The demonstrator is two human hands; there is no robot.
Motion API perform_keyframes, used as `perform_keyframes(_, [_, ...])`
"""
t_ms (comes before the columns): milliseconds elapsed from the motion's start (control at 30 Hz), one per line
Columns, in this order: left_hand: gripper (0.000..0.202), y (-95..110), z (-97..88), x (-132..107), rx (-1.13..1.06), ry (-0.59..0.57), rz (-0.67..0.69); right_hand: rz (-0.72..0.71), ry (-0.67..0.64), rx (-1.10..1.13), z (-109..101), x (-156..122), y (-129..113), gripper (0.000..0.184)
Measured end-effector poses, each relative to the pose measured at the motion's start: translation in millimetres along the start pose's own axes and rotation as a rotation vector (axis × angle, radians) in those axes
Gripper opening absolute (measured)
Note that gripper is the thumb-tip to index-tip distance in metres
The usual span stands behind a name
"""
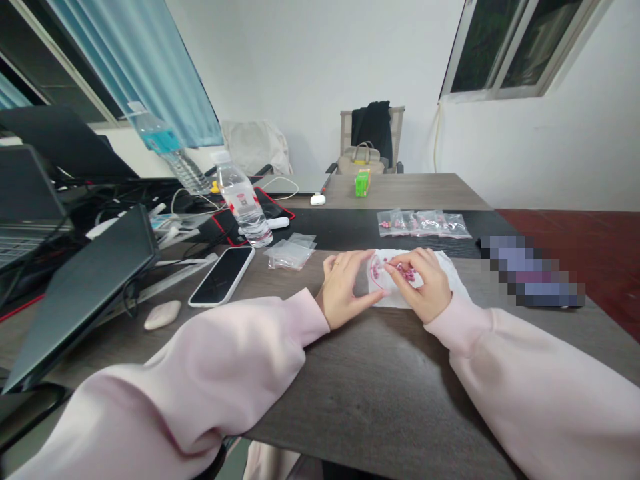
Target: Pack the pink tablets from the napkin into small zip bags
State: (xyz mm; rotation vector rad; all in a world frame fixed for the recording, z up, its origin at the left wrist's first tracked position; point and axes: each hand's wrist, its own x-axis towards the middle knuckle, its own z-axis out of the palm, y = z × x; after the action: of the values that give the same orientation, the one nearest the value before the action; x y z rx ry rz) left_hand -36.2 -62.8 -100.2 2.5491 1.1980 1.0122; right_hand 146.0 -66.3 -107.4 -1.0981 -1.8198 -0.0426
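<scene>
A white tissue [453,270] lies on the table with several small purplish-red beads [407,272] on it. Over its left side, my left hand [345,287] curves its thumb and index finger around a small clear zip bag [375,270] with a red line at its bowed mouth. Beads show at the mouth of that bag. My right hand [423,283] is pinched together just right of the bag mouth, at a small red bead partly hidden by the fingertips.
Filled clear bags [425,224] lie in a row behind the tissue. Flat clear bags [290,251], a phone [223,277], a white mouse [163,315] and a water bottle [245,203] stand left. Farther left is a laptop [25,213]; a pixelated item [533,272] lies right.
</scene>
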Motion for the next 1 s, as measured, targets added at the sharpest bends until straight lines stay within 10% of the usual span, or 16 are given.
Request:
perform_keyframes(233, [0.058,-0.9,-0.7,-0.3,-0.051,-0.062,0.033,-0.086,0.016,0.112,-3.9,1.5,-6.1,0.014])
perform_keyframes(567, [0.045,1.7,-3.9,-0.9,-0.128,0.066,-0.087,0.065,-0.384,-0.778,-0.1,-3.2,-8.6,0.021])
perform_keyframes(1000, [0.046,1.9,-3.3,-0.3,-0.105,0.017,-0.059,0.050,-0.447,-0.860,2.3,-7.4,-6.4,0.020])
